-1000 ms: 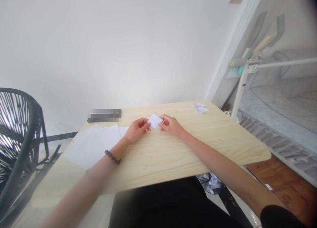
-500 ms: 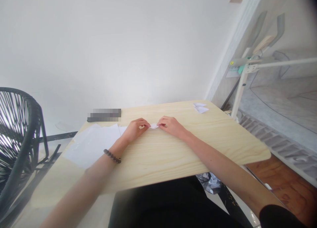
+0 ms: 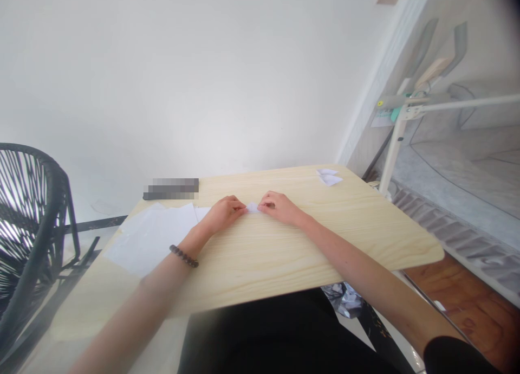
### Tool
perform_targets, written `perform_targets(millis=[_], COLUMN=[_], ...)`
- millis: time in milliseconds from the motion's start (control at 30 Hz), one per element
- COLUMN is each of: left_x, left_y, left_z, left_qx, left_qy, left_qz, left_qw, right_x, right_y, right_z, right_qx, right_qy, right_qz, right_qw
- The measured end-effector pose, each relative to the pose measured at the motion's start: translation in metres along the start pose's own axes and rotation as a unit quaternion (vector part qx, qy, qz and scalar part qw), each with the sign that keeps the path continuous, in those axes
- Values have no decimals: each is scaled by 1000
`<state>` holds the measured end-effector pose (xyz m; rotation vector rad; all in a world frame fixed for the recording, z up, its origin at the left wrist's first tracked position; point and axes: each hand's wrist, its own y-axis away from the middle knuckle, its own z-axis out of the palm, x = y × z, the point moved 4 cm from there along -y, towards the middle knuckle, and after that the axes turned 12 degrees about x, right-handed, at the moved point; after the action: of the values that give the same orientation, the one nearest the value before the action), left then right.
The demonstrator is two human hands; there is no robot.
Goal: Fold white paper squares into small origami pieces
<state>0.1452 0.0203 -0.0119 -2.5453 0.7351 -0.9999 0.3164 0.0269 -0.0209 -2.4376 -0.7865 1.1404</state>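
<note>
In the middle of the frame, a small piece of white paper [image 3: 252, 207] is between the two hands, just above or on the table [image 3: 284, 265]; which of these, I cannot tell. The left hand [image 3: 224, 214] pinches its left end with thumb and fingertips almost together, and the right hand [image 3: 280, 207] pinches the right end in the same way, with the other fingers curled.

The work seems to be partly done. Near the upper right corner of the table, white folded papers [image 3: 330, 179] already lie in pointed shapes, one just beside or overlapping another. The piece in the hands also looks folded, with a peak in its middle, but whether its folds are complete I cannot judge. At the left of the frame, flat paper sheets [image 3: 158, 236] lie overlapping and appear not folded yet, so perhaps more paper is left to work.

The paper is thin, matt and smooth, with straight edges. The table is of pale wood look, with fine grain lines and rounded corners. On the left wrist there is a bracelet [image 3: 184, 256] of round dark beads. At the left edge, a chair [image 3: 51, 171] has a curved frame with dark cords.
</note>
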Motion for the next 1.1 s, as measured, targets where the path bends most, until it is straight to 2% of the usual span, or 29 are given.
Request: perform_targets(millis=[200,300,433,567,667,800,900,1100], left_x=[1,1,-1,-5,-7,-7,-8,-8], left_y=[2,3,3,3,3,3,3,3], left_z=[-1,-4,-2,3,5,7,8,8], left_qx=[0,7,-1,14,33,53,63,69], left_qy=[-57,-27,128,303,371,407,417,403], left_qz=[-18,-52,-114,-177,-214,-234,-233,-219], left_qw=[998,998,985,936,903,882,876,886], right_x=[3,3,-1,-7,-8,-7,-5,-7], right_y=[0,1,0,-1,-1,0,2,1], right_z=[2,1,-2,-8,-11,-6,-2,-2], right_qx=[6,15,61,133,160,101,60,61], right_qy=[-20,-34,-66,-83,-73,-127,-213,-272], right_qz=[16,10,-26,-43,-23,42,97,100], right_qw=[1000,999,996,987,984,986,971,955])
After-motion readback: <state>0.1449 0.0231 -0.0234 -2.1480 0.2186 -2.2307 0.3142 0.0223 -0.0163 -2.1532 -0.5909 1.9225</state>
